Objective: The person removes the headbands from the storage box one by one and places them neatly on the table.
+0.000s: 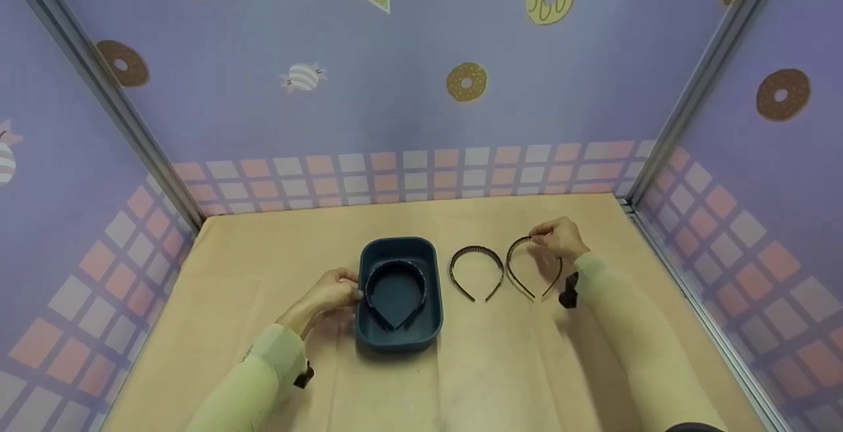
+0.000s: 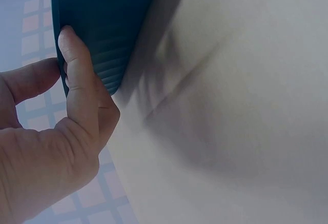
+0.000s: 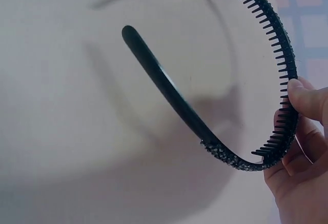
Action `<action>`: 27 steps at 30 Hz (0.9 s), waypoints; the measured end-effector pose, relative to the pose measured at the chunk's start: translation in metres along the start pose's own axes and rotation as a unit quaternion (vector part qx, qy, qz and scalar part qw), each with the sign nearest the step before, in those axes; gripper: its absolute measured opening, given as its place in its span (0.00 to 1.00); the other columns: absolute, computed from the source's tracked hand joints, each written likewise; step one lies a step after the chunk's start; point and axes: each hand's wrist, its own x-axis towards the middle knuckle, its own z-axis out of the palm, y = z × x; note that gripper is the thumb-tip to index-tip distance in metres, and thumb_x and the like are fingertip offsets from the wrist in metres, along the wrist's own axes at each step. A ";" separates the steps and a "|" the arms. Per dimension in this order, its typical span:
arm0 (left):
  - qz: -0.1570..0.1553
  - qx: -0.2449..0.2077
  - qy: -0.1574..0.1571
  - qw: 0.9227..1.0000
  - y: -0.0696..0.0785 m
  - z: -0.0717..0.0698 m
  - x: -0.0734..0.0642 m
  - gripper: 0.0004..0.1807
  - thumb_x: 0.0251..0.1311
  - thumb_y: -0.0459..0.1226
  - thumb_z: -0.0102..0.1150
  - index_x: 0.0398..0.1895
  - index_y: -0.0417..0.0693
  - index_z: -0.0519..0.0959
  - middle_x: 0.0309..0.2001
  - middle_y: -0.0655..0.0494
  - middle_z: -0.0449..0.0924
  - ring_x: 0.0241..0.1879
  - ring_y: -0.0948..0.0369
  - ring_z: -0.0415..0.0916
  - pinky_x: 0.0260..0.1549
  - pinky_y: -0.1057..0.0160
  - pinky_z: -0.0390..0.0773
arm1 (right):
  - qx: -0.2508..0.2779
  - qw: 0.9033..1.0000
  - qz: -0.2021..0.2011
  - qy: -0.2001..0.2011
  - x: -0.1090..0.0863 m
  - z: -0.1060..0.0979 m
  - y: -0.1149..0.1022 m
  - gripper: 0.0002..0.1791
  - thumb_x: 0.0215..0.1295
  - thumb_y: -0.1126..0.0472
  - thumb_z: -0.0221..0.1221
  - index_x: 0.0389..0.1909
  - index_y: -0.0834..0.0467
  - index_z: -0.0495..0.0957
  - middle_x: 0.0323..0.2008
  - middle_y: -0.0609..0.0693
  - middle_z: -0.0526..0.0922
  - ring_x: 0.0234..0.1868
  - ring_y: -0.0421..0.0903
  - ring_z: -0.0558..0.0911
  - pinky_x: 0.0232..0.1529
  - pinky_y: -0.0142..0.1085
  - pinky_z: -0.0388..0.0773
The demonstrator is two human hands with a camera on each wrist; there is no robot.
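Left sleeve (image 1: 253, 373) nearest, toward table's (image 1: 276, 234) front. Left hand (image 1: 329, 292) pinching tub's (image 1: 400, 346) left rim, apparently steadying it; headband (image 1: 395, 263) inside. Second headband (image 1: 476, 249) just right. Toward back right corner, right hand (image 1: 558, 240) pinching third headband (image 1: 510, 257) by top, apparently for lifting.

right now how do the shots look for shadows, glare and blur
Head view: a dim shadow lies beside the right sleeve on the table; left wrist view: hazy, low contrast, soft shadows by the tray, the wall grid looking soft; right wrist view: a pale glint along one end of the headband, with fuzzy-edged shadows on the table.
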 end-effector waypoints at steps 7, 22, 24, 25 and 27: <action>-0.003 -0.006 0.000 1.000 0.000 0.000 0.002 0.19 0.67 0.27 0.62 0.60 0.36 0.74 0.44 0.51 0.78 0.41 0.57 0.81 0.36 0.55 0.89 | -0.004 0.999 0.034 -0.006 -0.002 -0.001 0.012 0.13 0.80 0.66 0.65 0.58 0.65 0.91 0.66 0.69 0.87 0.68 0.65 0.86 0.65 0.50 0.88; -0.007 -0.005 -0.015 1.000 0.002 0.000 0.001 0.21 0.69 0.27 0.61 0.64 0.35 0.73 0.50 0.47 0.84 0.43 0.57 0.85 0.38 0.56 0.90 | -0.027 0.999 0.030 0.015 0.004 0.007 0.032 0.12 0.76 0.66 0.66 0.53 0.62 0.93 0.59 0.64 0.92 0.65 0.65 0.87 0.64 0.55 0.88; -0.006 -0.007 -0.015 1.000 0.002 0.000 0.001 0.21 0.69 0.27 0.61 0.64 0.35 0.73 0.51 0.46 0.84 0.43 0.57 0.85 0.37 0.56 0.89 | -0.024 0.999 0.032 0.022 0.003 0.009 0.034 0.12 0.77 0.66 0.66 0.53 0.61 0.94 0.58 0.63 0.93 0.65 0.65 0.88 0.64 0.54 0.88; -0.006 -0.009 -0.016 1.000 0.001 0.000 0.001 0.22 0.69 0.27 0.61 0.64 0.35 0.73 0.51 0.46 0.83 0.44 0.56 0.85 0.36 0.57 0.89 | -0.022 0.999 0.033 0.024 0.003 0.010 0.034 0.12 0.77 0.66 0.65 0.54 0.61 0.93 0.58 0.63 0.93 0.64 0.64 0.88 0.64 0.54 0.88; -0.004 -0.012 -0.015 1.000 0.001 0.000 0.000 0.22 0.68 0.26 0.61 0.64 0.34 0.73 0.51 0.46 0.83 0.44 0.56 0.85 0.34 0.58 0.89 | -0.017 0.999 0.035 0.031 0.002 0.013 0.035 0.12 0.78 0.66 0.65 0.54 0.62 0.93 0.57 0.63 0.93 0.64 0.64 0.89 0.64 0.54 0.88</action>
